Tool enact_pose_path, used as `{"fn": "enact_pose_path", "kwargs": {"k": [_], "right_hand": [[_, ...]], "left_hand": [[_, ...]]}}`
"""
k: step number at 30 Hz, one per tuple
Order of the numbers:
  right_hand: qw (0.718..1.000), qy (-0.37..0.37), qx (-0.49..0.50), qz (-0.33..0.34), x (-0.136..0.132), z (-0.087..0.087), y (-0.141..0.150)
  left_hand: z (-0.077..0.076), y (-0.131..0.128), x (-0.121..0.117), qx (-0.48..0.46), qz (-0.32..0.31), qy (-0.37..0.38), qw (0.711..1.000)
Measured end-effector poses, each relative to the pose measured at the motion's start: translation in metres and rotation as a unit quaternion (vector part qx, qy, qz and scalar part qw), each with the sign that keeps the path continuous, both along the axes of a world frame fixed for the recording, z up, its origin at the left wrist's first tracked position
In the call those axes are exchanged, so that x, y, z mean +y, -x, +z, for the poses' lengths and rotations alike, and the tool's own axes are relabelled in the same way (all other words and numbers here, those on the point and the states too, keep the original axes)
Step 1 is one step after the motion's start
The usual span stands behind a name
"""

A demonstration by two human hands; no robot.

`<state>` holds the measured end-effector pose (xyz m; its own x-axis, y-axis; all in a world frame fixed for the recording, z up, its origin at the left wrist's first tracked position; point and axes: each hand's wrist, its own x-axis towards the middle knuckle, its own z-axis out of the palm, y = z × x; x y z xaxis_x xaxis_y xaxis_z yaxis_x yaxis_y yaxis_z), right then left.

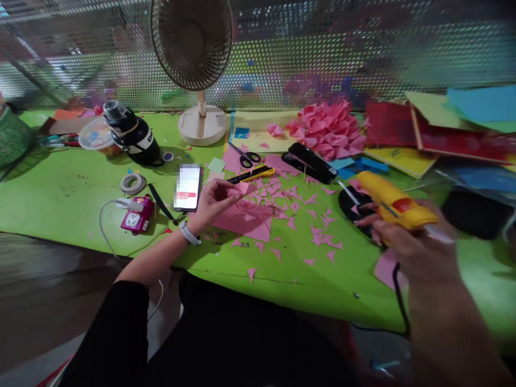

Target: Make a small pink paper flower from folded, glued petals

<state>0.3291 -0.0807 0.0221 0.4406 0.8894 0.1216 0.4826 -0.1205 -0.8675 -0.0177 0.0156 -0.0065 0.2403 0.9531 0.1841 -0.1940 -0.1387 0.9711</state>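
Observation:
My right hand (419, 252) is wrapped round a yellow hot glue gun (387, 199), whose nozzle points left over a dark round object (349, 207). A clear glue stick (439, 234) juts from its rear end. My left hand (213, 204) pinches a small folded piece of pink paper (246, 188) between thumb and fingers. Below that hand lies a pink paper sheet (258, 226), surrounded by many small pink triangular scraps (296, 207). Just behind the left hand are a yellow and black utility knife (258, 172) and black-handled scissors (250, 159).
A pile of folded pink paper pieces (328, 129) sits at the back beside a black stapler (309, 163). Leftward are a phone (188, 187), a purple power adapter (137, 216), a tape roll (133, 184), a dark bottle (135, 137) and a fan (201, 126). Coloured sheets (447, 123) lie back right.

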Motion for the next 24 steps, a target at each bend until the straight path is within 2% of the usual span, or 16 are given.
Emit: {"fn": "enact_pose_path", "kwargs": {"k": [3,6,8,11,15,24], "right_hand": [[0.994,0.027,0.066,0.083,0.005,0.013,0.026],[0.974,0.08,0.031,0.208,0.013,0.022,0.049],[0.953,0.083,-0.002,0.292,0.02,0.028,0.065],[0.93,0.044,-0.025,0.365,0.029,0.033,0.088],[0.915,0.025,-0.031,0.401,0.035,0.03,0.106],[0.918,0.05,-0.004,0.392,0.038,0.027,0.11]], "left_hand": [[-0.001,-0.001,0.0,0.001,0.005,-0.01,1.0],[-0.001,0.0,0.0,0.004,0.001,-0.012,1.0],[-0.001,0.001,0.0,0.012,-0.005,-0.015,1.0],[-0.001,0.002,0.001,0.028,-0.011,-0.027,0.999],[-0.002,0.003,0.002,0.026,0.004,-0.043,0.999],[0.002,0.002,0.0,0.043,0.017,-0.069,0.997]]}}
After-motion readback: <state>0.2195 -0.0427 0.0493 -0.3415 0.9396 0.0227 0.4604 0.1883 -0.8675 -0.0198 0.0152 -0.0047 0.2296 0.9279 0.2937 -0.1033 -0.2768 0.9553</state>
